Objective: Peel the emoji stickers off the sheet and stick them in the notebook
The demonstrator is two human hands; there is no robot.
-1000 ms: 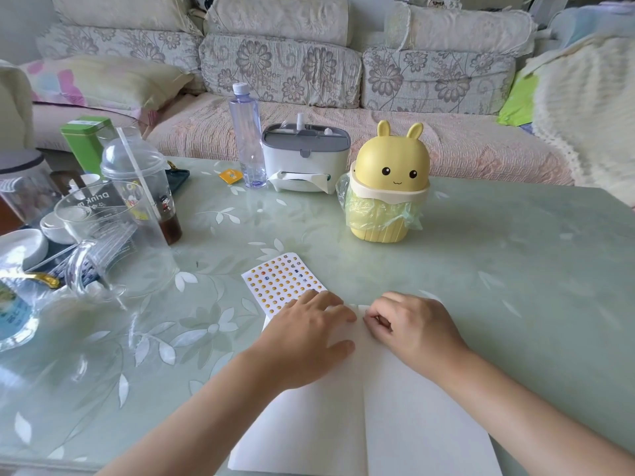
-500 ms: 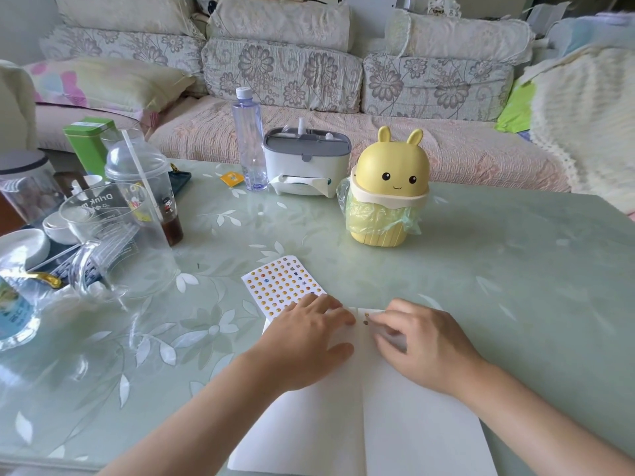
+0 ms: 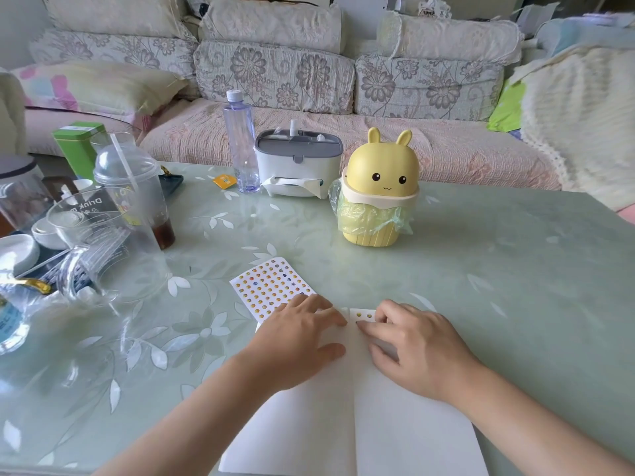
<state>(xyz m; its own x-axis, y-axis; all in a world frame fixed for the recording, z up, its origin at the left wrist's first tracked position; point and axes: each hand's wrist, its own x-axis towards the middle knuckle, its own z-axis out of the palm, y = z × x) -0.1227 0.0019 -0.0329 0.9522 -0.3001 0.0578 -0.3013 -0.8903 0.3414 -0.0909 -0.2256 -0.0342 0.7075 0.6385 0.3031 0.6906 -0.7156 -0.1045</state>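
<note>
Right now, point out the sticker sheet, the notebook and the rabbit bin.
sticker sheet point(image 3: 271, 288): head view, printed grid.
notebook point(image 3: 412, 434): head view, bare right page.
rabbit bin point(image 3: 381, 163): head view, domed lid.

Noted a pale green glass-topped table point(image 3: 515, 269) with white leaf print across most of the frame. Found a yellow plastic rabbit-eared bin point(image 3: 379, 176) with a green liner, upright, right of centre. Saw to its left a grey-and-white tissue box point(image 3: 297, 163), a clear plastic water bottle point(image 3: 242, 142) just beside that, and a small orange sachet point(image 3: 224, 181). Counted at the left edge a domed clear cup with a straw point(image 3: 134, 187), a clear glass jug point(image 3: 103, 242) and a green tin point(image 3: 80, 146). Spotted a floral sofa point(image 3: 275, 73) along the top.
</note>
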